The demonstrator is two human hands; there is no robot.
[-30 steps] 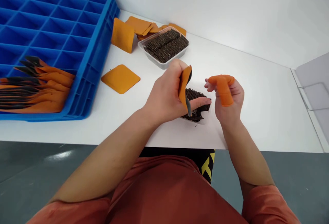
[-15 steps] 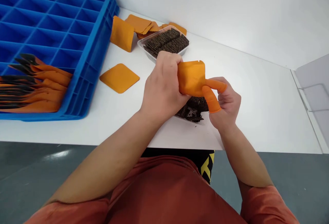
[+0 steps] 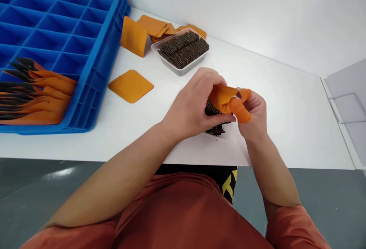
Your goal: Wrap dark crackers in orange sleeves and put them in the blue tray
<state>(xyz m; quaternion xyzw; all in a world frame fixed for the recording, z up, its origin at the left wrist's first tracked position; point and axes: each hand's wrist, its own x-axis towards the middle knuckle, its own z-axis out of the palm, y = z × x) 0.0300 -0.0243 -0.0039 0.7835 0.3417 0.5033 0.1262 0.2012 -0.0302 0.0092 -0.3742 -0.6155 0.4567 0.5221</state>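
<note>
My left hand (image 3: 191, 106) grips an orange pouch (image 3: 220, 96) just above a small pile of dark brown textured squares (image 3: 215, 119) on the white table (image 3: 286, 119). My right hand (image 3: 253, 113) wears orange finger cots on thumb and forefinger and pinches the pouch's right edge. Both hands meet over the pile, near the table's front edge.
A clear tub (image 3: 181, 50) of dark squares stands behind the hands. Loose orange pouches lie by it (image 3: 154, 28) and one lies flat (image 3: 130, 85). A blue compartment tray (image 3: 57, 35) at left holds several filled pouches (image 3: 34, 96). A grey bin (image 3: 349, 104) sits at right.
My left hand turned the pouch flat and lowered it toward the pile. My right hand came in from the right and took hold of its edge.
</note>
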